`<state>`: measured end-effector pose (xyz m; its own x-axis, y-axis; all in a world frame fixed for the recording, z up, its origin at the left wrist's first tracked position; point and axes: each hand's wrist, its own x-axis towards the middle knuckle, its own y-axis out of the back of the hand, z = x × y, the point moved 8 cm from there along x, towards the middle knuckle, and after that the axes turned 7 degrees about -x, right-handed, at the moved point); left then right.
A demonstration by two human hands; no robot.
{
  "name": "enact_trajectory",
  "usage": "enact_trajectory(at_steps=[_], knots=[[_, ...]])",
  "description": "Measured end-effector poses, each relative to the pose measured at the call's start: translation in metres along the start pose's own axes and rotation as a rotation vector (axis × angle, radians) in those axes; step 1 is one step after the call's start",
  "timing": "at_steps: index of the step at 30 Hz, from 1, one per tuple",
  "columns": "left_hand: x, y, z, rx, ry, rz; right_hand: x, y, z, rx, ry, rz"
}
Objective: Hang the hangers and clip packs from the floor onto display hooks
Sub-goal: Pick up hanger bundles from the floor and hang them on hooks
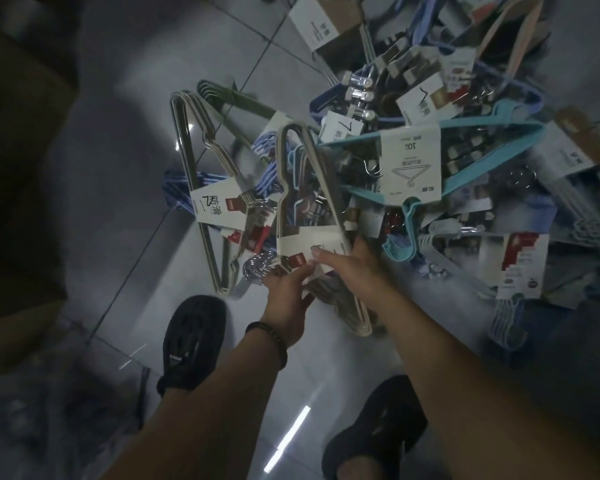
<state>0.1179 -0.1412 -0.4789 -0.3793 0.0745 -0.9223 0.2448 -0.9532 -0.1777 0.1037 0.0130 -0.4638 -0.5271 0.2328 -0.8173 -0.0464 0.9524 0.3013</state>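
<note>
A beige hanger pack with a white paper band is held over the floor pile, its hooks near my wrists. My left hand grips the band from below and my right hand holds it from the right, thumb on the label. Behind it lies a teal hanger pack with a white label. A second beige hanger pack rests on the tiles to the left. Clip packs with chrome clips sit further back in the heap.
A heap of blue, white and pink hanger packs covers the grey tiled floor to the right. My two black shoes stand below. A brown cardboard box is at the left. No display hooks are in view.
</note>
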Motion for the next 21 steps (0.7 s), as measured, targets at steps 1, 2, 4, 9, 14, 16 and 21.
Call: enact_trajectory(at_steps=[1,2,4,9,14,16,21], knots=[[-0.004,0.001,0.001,-0.005,0.006,-0.014,-0.001,0.002,-0.001,-0.030,0.008,-0.002],[-0.010,0.001,0.002,-0.003,0.013,-0.036,-0.004,0.005,-0.003,-0.056,0.008,0.016],[-0.028,0.003,0.004,-0.001,0.004,-0.063,-0.021,0.012,-0.013,-0.027,0.014,0.051],[-0.092,-0.002,0.021,0.030,-0.086,-0.086,-0.082,0.023,-0.039,0.217,0.014,0.036],[-0.162,-0.031,0.086,0.297,-0.274,-0.250,-0.159,0.045,-0.074,0.303,0.081,0.024],[-0.194,-0.045,0.113,0.342,-0.308,-0.259,-0.186,0.065,-0.095,0.254,0.093,0.034],[-0.294,-0.099,0.193,0.510,-0.443,-0.175,-0.286,0.158,-0.181,-0.078,0.222,0.307]])
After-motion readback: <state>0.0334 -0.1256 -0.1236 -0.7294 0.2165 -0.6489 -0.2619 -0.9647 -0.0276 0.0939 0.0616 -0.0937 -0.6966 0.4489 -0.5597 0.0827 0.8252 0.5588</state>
